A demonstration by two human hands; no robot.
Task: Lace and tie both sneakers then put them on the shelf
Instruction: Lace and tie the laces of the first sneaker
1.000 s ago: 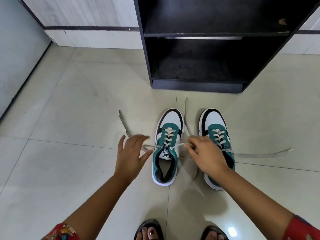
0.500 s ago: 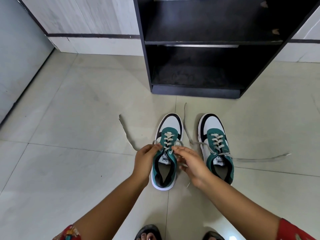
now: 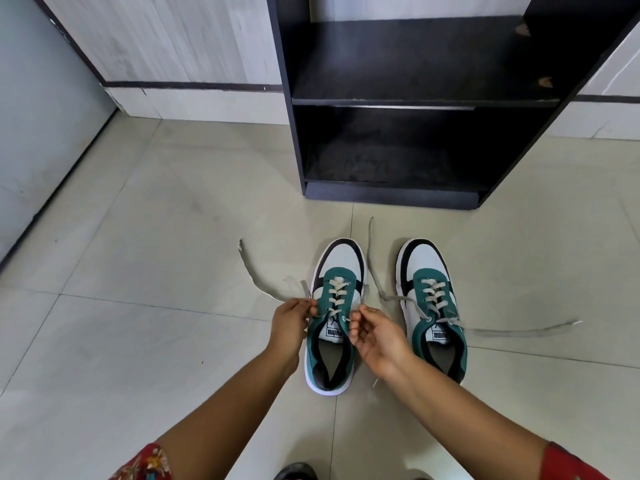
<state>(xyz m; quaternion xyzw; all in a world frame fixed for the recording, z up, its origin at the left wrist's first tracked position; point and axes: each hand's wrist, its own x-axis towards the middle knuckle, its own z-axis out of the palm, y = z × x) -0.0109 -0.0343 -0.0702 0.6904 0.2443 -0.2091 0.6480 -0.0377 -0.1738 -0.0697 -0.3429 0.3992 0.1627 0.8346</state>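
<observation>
Two green, white and black sneakers stand side by side on the tiled floor, toes toward the shelf. The left sneaker (image 3: 335, 306) is laced, and each of my hands pinches one of its grey lace ends into a small loop. My left hand (image 3: 290, 323) holds the lace at the shoe's left side, my right hand (image 3: 375, 336) holds it at the right side. The right sneaker (image 3: 431, 303) is laced but untied, its lace ends (image 3: 512, 330) trailing loose over the floor. The black shelf (image 3: 408, 98) stands just beyond the shoes.
A loose lace end (image 3: 252, 271) lies on the tiles left of the shoes. The shelf has two open dark levels. A grey wall (image 3: 41, 109) runs along the left, a pale panelled wall behind. The toes of my sandals (image 3: 294, 472) show at the bottom edge.
Both hands came together at the left sneaker's top eyelets and took its lace ends; they now hold the ends slightly apart, raised into loops. The view tilted up toward the shelf.
</observation>
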